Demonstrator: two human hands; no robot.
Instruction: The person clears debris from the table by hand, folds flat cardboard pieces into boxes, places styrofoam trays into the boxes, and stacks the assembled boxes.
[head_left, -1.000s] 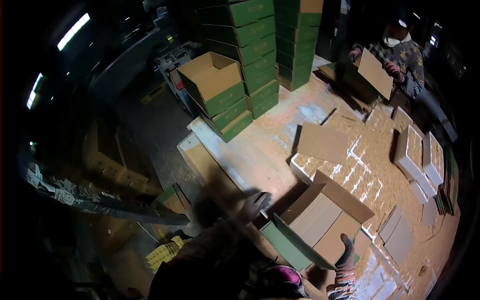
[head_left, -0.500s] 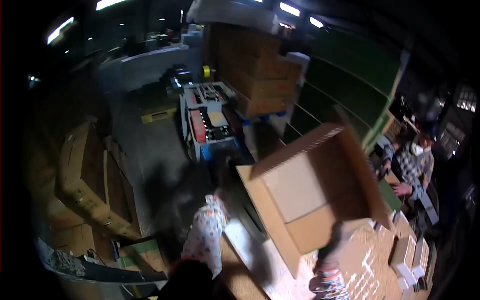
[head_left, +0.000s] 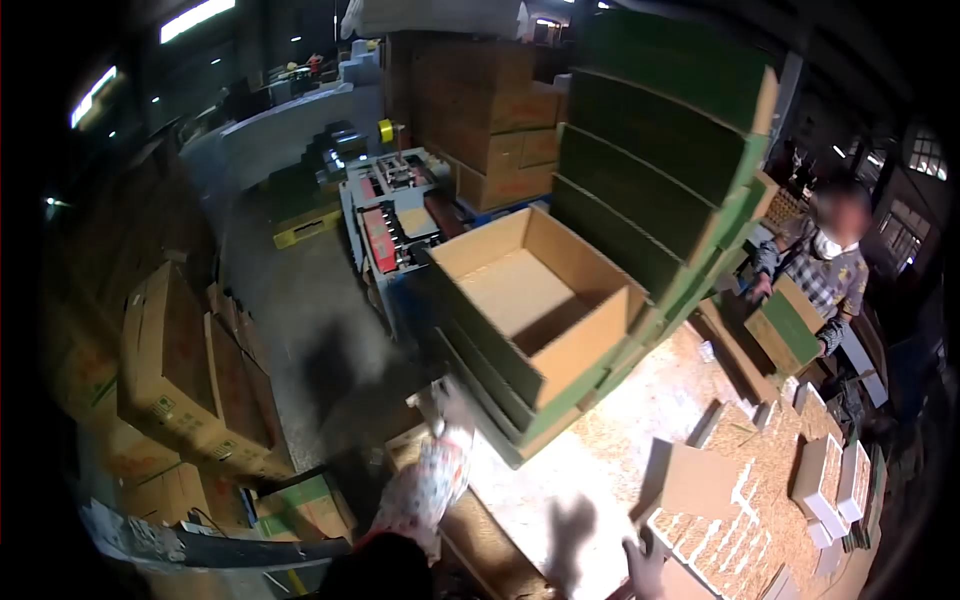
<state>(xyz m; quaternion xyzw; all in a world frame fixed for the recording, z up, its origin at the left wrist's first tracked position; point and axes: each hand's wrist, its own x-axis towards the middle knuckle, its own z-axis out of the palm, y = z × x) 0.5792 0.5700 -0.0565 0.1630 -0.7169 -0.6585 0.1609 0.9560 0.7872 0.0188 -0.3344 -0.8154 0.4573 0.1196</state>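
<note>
An open cardboard box [head_left: 590, 355], brown inside and dark green outside, sits at the near end of the stacked green boxes [head_left: 650, 200]. My left hand [head_left: 447, 408], below a flower-patterned sleeve, is near the lower left corner of that stack; its fingers are smeared, and I cannot make out whether it touches anything. Low over the work table [head_left: 560, 470], my right hand [head_left: 645, 563] has its fingers apart and holds nothing. A brown cardboard piece [head_left: 700, 478] lies just beyond it, beside a board [head_left: 715, 545] with white glue lines.
A co-worker [head_left: 825, 265] at the right handles a green and brown box [head_left: 785, 325]. White-sided blocks [head_left: 820, 480] stand at the table's right. Large cartons [head_left: 175, 350] fill the left side. Behind is a machine [head_left: 395, 215] near stacked cartons [head_left: 500, 130].
The open box has left my right hand and now rests with the green stack. My right hand has moved down and nearer to me. The view has shifted, showing more of the stack.
</note>
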